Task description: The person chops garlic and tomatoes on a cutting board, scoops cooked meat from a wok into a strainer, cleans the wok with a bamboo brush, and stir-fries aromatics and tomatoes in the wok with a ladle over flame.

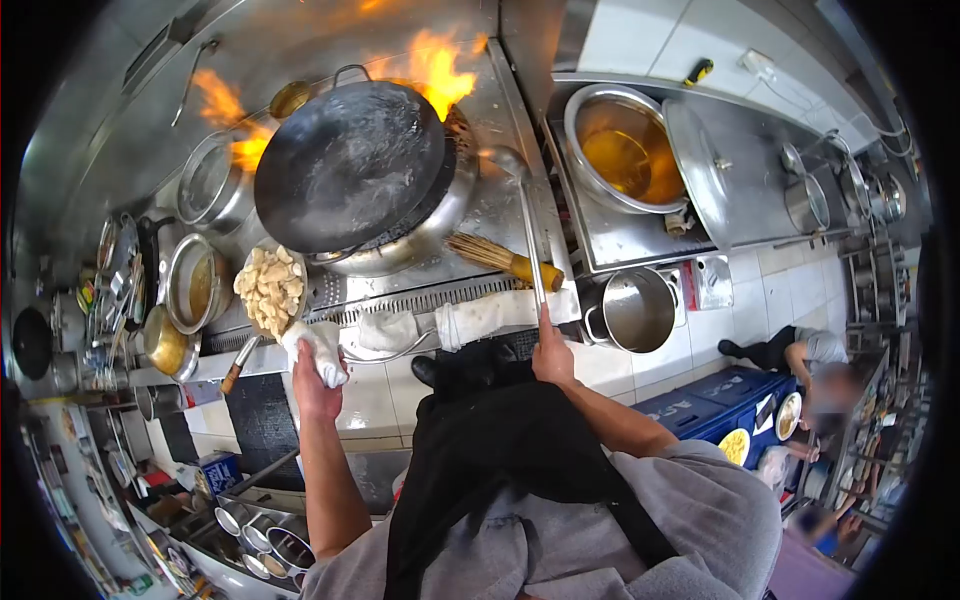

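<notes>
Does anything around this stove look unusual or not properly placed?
Two things. Tall orange flames rise beyond the rim of the round black metal wok, not only beneath it. The round silver metal lid sits askew at the right edge of the silver metal pot, leaving its amber liquid uncovered.

Steel stove top [503,222] bears a brush [488,254]; side counter [640,238], a pot [607,108].

The scene is bright and evenly lit, with soft shadows. Flames [440,78] flare orange, paling to yellow at their brightest, and the steel wall [300,40] behind carries orange reflections. The wok [350,160] shows a streaky grey sheen; the black apron [500,430] loses detail. Fisheye distortion bends the shelves [868,275] at the right edge, where detail softens toward a dark, curved border.
</notes>
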`<state>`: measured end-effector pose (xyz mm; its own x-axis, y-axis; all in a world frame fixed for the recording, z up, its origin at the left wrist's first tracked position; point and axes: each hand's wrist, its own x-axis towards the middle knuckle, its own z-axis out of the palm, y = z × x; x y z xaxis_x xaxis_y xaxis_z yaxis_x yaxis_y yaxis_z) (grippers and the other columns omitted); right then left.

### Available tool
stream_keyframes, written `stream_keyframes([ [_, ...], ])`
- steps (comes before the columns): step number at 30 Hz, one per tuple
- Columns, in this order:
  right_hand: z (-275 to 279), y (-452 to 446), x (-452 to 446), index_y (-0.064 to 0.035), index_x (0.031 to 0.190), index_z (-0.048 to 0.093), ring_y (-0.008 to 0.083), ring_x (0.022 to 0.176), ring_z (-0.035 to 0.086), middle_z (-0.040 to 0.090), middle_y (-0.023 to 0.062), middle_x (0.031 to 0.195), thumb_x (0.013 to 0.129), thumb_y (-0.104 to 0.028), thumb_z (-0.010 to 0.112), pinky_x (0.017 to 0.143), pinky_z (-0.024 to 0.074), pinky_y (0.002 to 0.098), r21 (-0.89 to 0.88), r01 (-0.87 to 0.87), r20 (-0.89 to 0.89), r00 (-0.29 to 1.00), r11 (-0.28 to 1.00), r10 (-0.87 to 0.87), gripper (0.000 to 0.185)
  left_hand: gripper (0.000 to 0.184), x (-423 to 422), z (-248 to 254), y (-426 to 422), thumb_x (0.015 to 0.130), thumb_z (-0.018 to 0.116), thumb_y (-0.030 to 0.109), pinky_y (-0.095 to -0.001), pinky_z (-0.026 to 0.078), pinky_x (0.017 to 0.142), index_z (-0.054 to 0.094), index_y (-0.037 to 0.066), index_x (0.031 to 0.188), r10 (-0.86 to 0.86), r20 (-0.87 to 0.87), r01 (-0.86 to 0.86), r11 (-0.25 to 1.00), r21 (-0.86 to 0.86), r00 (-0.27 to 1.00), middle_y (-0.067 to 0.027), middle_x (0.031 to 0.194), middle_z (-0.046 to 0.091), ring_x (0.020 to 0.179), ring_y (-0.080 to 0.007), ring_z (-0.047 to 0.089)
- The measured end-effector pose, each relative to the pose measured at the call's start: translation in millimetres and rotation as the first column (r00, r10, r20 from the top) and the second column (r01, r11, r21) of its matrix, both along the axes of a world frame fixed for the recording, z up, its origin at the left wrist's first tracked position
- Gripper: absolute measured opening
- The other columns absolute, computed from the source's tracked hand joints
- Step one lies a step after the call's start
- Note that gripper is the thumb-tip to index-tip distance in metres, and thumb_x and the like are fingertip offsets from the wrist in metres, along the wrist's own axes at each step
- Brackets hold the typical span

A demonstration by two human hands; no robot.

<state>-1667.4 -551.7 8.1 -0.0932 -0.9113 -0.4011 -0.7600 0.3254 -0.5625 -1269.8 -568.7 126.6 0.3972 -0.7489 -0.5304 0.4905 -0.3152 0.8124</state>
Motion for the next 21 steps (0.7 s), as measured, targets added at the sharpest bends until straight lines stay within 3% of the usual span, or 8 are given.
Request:
stream_keyframes([
  [4, 0, -1, 9, -0.0163, 0.155, 0.022, 0.0482, 0.105, 0.059, 0.049, 0.0288, 0.130, 0.091, -0.025, 0.062, 0.086, 0.0510, 0.0546, 0.057, -0.046, -0.013, 0.999, 0.997, 0.047, 0.076, 0.050, 0, 7, -27, 0.099, 0.050, 0.053, -0.0294, 0.048, 0.056, 0.053, 0.009, 0.122, -0.107, 0.038, 0.107, 0.994, -0.015, 0.994, -0.0086, 0.087, 0.063, 0.069, -0.0177, 0.061],
  [5, 12, -8, 7, -0.0162, 0.153, 0.026, 0.0479, 0.111, 0.057, 0.047, 0.0283, 0.133, 0.091, -0.033, 0.062, 0.089, 0.0504, 0.0552, 0.138, -0.214, -0.082, 0.970, 0.967, 0.227, 0.074, 0.053, 2, 8, -32, 0.099, 0.049, 0.052, -0.0375, 0.053, 0.067, 0.049, 0.007, 0.129, -0.073, 0.057, 0.074, 0.997, -0.003, 0.996, -0.0097, 0.103, 0.063, 0.083, -0.0218, 0.064],
  [7, 29, -43, -4, -0.0144, 0.146, 0.040, 0.0480, 0.125, 0.049, 0.045, 0.0290, 0.136, 0.091, -0.051, 0.060, 0.096, 0.0478, 0.0570, 0.318, -0.423, -0.158, 0.859, 0.849, 0.487, 0.069, 0.054, 5, 11, -39, 0.099, 0.049, 0.053, -0.0390, 0.053, 0.069, 0.049, 0.009, 0.130, -0.071, 0.055, 0.071, 0.997, -0.009, 0.996, -0.0087, 0.104, 0.063, 0.085, -0.0221, 0.064],
  [11, 36, -130, -30, -0.0087, 0.136, 0.047, 0.0395, 0.114, 0.057, 0.057, 0.0190, 0.122, 0.085, -0.017, 0.059, 0.088, 0.0514, 0.0526, -0.042, -0.384, -0.400, 0.852, 0.922, 0.337, 0.053, 0.061, 20, -1, -51, 0.099, 0.044, 0.059, -0.0527, 0.051, 0.086, 0.044, 0.010, 0.136, -0.064, 0.011, 0.064, 0.997, 0.051, 0.998, -0.0111, 0.122, 0.059, 0.106, -0.0289, 0.061],
  [14, -3, -174, -23, -0.0147, 0.151, 0.031, 0.0397, 0.120, 0.055, 0.057, 0.0210, 0.130, 0.085, -0.017, 0.059, 0.093, 0.0497, 0.0526, 0.277, -0.545, -0.436, 0.663, 0.792, 0.609, 0.072, 0.065, 16, -20, -76, 0.099, 0.041, 0.061, -0.0599, 0.049, 0.092, 0.042, 0.010, 0.139, -0.084, -0.085, 0.086, 0.996, 0.017, 0.993, -0.0152, 0.130, 0.055, 0.114, -0.0351, 0.057],
  [18, 10, -173, -8, -0.0157, 0.152, 0.027, 0.0399, 0.119, 0.058, 0.060, 0.0213, 0.128, 0.082, -0.028, 0.065, 0.095, 0.0502, 0.0495, 0.342, -0.508, -0.502, 0.613, 0.791, 0.611, 0.081, 0.055, -14, -14, -131, 0.098, 0.046, 0.058, -0.0504, 0.052, 0.080, 0.055, 0.010, 0.122, 0.003, -0.167, 0.001, 1.000, 0.024, 0.986, -0.0102, 0.108, 0.065, 0.094, -0.0295, 0.065],
  [20, 65, -176, 2, -0.0157, 0.143, 0.041, 0.0361, 0.111, 0.064, 0.066, 0.0171, 0.121, 0.077, -0.033, 0.067, 0.092, 0.0521, 0.0476, 0.458, -0.412, -0.514, 0.600, 0.788, 0.613, 0.073, 0.039, -23, -41, -165, 0.094, 0.062, 0.043, -0.0444, 0.054, 0.064, 0.057, 0.008, 0.111, 0.096, -0.018, -0.096, 0.995, -0.030, 0.995, -0.0092, 0.094, 0.066, 0.075, -0.0259, 0.066],
  [21, 78, -178, -7, -0.0164, 0.130, 0.055, 0.0328, 0.104, 0.068, 0.068, 0.0138, 0.118, 0.073, -0.038, 0.067, 0.089, 0.0537, 0.0453, 0.449, -0.420, -0.531, 0.584, 0.789, 0.614, 0.061, 0.025, -26, -42, -170, 0.087, 0.068, 0.021, -0.0401, 0.051, 0.053, 0.057, 0.006, 0.104, 0.217, 0.068, -0.216, 0.976, -0.031, 0.974, -0.0076, 0.084, 0.064, 0.063, -0.0212, 0.064],
])
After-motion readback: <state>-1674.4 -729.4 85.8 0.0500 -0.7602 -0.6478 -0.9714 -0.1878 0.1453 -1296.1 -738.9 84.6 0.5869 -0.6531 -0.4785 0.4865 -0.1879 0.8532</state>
